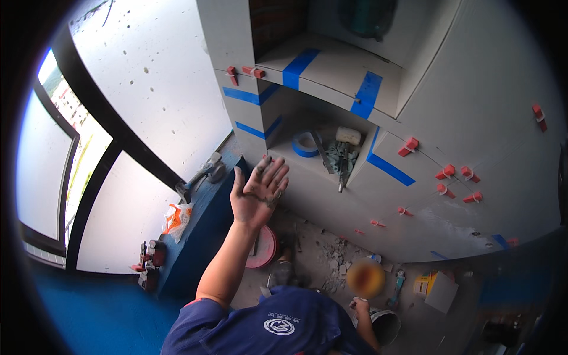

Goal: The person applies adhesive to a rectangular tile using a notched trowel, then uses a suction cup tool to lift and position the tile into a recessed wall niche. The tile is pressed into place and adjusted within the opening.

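My left hand [258, 192] is raised in front of the niche with its palm up. Its fingers are spread and hold nothing, and grey smears cover the palm and fingertips. Low on the right, my right hand [360, 305] is closed, with its fingers curled. What it grips is too small to make out. Just beyond it is a blurred, round yellow thing [365, 278] with a reddish-brown middle. A whitish bucket [387, 326] stands beside my right forearm.
Tiled niche shelves bear blue tape strips [300, 68]; a blue tape roll [306, 144] lies inside. Red tile-levelling wedges [408, 147] stick out of the wall. A grinder-like tool [207, 171] rests on the blue ledge [204, 228]. Rubble [336, 260] and a pink-rimmed bucket [263, 247] are on the floor.
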